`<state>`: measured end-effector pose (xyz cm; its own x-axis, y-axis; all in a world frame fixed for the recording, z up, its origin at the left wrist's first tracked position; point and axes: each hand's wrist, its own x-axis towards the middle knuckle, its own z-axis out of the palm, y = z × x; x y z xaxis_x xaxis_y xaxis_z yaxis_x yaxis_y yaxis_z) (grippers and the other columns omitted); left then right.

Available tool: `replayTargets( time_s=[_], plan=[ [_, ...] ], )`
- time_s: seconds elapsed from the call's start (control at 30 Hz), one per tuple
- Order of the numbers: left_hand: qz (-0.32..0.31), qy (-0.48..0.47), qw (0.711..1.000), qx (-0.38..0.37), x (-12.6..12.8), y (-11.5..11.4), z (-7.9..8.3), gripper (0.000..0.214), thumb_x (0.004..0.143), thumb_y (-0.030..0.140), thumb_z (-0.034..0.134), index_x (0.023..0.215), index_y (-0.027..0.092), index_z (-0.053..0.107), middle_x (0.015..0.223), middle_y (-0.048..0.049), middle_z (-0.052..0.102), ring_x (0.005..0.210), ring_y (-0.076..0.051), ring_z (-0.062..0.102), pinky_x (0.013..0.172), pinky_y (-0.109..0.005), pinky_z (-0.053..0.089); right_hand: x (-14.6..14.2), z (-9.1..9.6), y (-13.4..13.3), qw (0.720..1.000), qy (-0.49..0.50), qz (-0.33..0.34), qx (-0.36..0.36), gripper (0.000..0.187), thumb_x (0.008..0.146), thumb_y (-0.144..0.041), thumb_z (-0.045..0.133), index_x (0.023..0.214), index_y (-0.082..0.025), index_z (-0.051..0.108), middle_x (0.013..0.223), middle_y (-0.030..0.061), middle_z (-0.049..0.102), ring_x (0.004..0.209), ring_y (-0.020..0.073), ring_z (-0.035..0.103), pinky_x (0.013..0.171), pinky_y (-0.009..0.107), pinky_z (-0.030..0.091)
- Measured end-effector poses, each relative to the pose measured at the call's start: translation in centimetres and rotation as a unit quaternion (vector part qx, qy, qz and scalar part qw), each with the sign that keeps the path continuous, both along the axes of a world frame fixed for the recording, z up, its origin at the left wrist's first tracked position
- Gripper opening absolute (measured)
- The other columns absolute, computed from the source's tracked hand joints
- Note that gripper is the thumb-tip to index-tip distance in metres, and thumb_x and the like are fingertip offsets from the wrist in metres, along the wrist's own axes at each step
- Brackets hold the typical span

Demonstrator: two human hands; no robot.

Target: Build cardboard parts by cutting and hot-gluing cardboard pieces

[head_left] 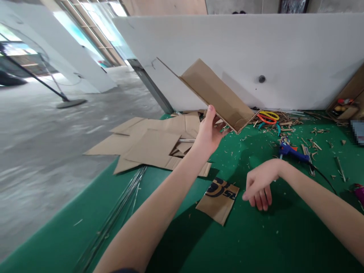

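Note:
My left hand (pixel 209 132) grips a bent cardboard piece (pixel 216 93) by its lower edge, thumb on the near side. Raised above the table, this cardboard has panels standing at an angle to one another, like part of a box. My right hand (pixel 258 185) hangs over the green table with its fingers loosely curled and the thumb apart; nothing shows in it. Just left of that hand lies a flat cardboard piece (pixel 217 201) with dark printing. A blue glue gun (pixel 294 152) with a black cord rests beyond my right wrist.
Flat cardboard sheets (pixel 153 148) are piled at the left edge of the green table (pixel 127 212). Thin clear strips (pixel 122 208) lie in front of them. Scissors (pixel 269 116) and cardboard scraps are along the white panel (pixel 284 57). A wooden box (pixel 348 98) stands far right.

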<state>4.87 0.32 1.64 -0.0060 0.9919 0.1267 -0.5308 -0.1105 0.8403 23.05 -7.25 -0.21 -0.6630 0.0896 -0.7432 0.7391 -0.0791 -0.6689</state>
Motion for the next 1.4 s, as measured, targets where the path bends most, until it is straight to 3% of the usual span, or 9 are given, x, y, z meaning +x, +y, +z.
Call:
replayTargets(
  time_s=[0.1, 0.17, 0.23, 0.43, 0.6, 0.67, 0.83, 1.13, 1.4],
  plan=[
    [-0.003, -0.001, 1.0, 0.0, 0.1, -0.1, 0.0, 0.047, 0.065, 0.065, 0.079, 0.092, 0.027, 0.07, 0.097, -0.0047, 0.072, 0.076, -0.022, 0.067, 0.063, -0.034, 0.057, -0.3, 0.4, 0.7, 0.951, -0.044, -0.065, 0.298, 0.042, 0.099, -0.047, 0.049, 0.104, -0.012, 0.07, 0.097, 0.0123, 0.075, 0.089, 0.0214, 0.072, 0.081, 0.033, 0.057],
    [-0.005, 0.002, 1.0, -0.001, 0.2, -0.1, 0.0, 0.048, 0.065, 0.065, 0.079, 0.091, 0.026, 0.07, 0.098, -0.0056, 0.072, 0.077, -0.022, 0.067, 0.063, -0.034, 0.057, -0.2, 0.7, 1.8, 0.823, -0.073, -0.152, 0.542, 0.041, 0.101, -0.038, 0.046, 0.129, -0.01, 0.06, 0.128, 0.0199, 0.064, 0.116, 0.0274, 0.063, 0.098, 0.042, 0.049],
    [-0.004, 0.007, 1.0, 0.0, 0.3, -0.2, 0.1, 0.048, 0.065, 0.066, 0.079, 0.09, 0.026, 0.07, 0.099, -0.006, 0.072, 0.079, -0.023, 0.067, 0.062, -0.034, 0.057, -0.1, 0.8, 2.4, 0.74, -0.072, -0.173, 0.646, 0.045, 0.101, -0.034, 0.047, 0.139, -0.009, 0.051, 0.144, 0.0229, 0.05, 0.131, 0.0314, 0.05, 0.105, 0.045, 0.041],
    [0.023, -0.005, 1.0, 0.01, -0.6, 0.3, 0.6, 0.048, 0.062, 0.066, 0.08, 0.089, 0.027, 0.069, 0.087, -0.0042, 0.071, 0.078, -0.023, 0.068, 0.06, -0.034, 0.057, -1.6, 0.0, 0.4, 0.813, -0.004, -0.071, 0.578, 0.025, 0.098, -0.024, 0.046, 0.098, -0.016, 0.069, 0.108, 0.0108, 0.071, 0.096, 0.0207, 0.066, 0.078, 0.029, 0.048],
    [0.014, -0.017, 1.0, -0.006, -1.1, 0.5, 0.9, 0.05, 0.061, 0.066, 0.081, 0.089, 0.026, 0.07, 0.084, -0.0032, 0.069, 0.073, -0.021, 0.066, 0.059, -0.034, 0.058, -3.0, 0.0, -1.0, 0.959, 0.087, 0.011, 0.269, 0.03, 0.098, -0.032, 0.047, 0.093, -0.013, 0.069, 0.087, 0.007, 0.074, 0.073, 0.0152, 0.069, 0.067, 0.024, 0.051],
    [0.015, -0.022, 1.0, -0.006, -1.0, 0.4, 1.1, 0.048, 0.064, 0.065, 0.078, 0.089, 0.025, 0.069, 0.085, -0.0039, 0.069, 0.073, -0.021, 0.066, 0.06, -0.034, 0.059, -3.0, -0.2, -0.7, 0.94, 0.067, -0.054, 0.331, 0.03, 0.1, -0.033, 0.046, 0.102, -0.013, 0.068, 0.099, 0.0101, 0.074, 0.085, 0.0179, 0.07, 0.075, 0.027, 0.052],
    [0.022, -0.036, 0.999, -0.001, -0.9, 0.0, 1.6, 0.037, 0.08, 0.059, 0.069, 0.091, 0.024, 0.067, 0.093, -0.0056, 0.07, 0.08, -0.021, 0.067, 0.064, -0.033, 0.06, -3.2, -0.8, -0.6, 0.732, 0.017, -0.179, 0.657, 0.038, 0.1, -0.033, 0.047, 0.129, -0.01, 0.058, 0.13, 0.0167, 0.062, 0.12, 0.0276, 0.056, 0.101, 0.04, 0.045],
    [0.024, -0.021, 0.999, -0.001, -0.9, 0.4, 1.1, 0.039, 0.077, 0.062, 0.07, 0.088, 0.024, 0.067, 0.088, -0.0048, 0.07, 0.075, -0.021, 0.066, 0.06, -0.034, 0.06, -10.5, -3.3, -5.2, 0.703, 0.055, 0.003, 0.709, 0.052, 0.096, -0.053, 0.05, 0.12, -0.008, 0.063, 0.124, 0.0188, 0.064, 0.116, 0.0306, 0.056, 0.101, 0.049, 0.043],
    [0.021, -0.013, 0.999, 0.03, -0.9, 0.3, 0.7, 0.046, 0.071, 0.063, 0.075, 0.093, 0.024, 0.068, 0.091, -0.004, 0.071, 0.076, -0.021, 0.068, 0.063, -0.034, 0.057, -9.7, -2.7, -6.7, 0.729, 0.114, 0.072, 0.672, 0.058, 0.085, -0.062, 0.064, 0.114, -0.012, 0.067, 0.121, 0.0172, 0.064, 0.113, 0.0327, 0.057, 0.098, 0.048, 0.046]
  ],
)
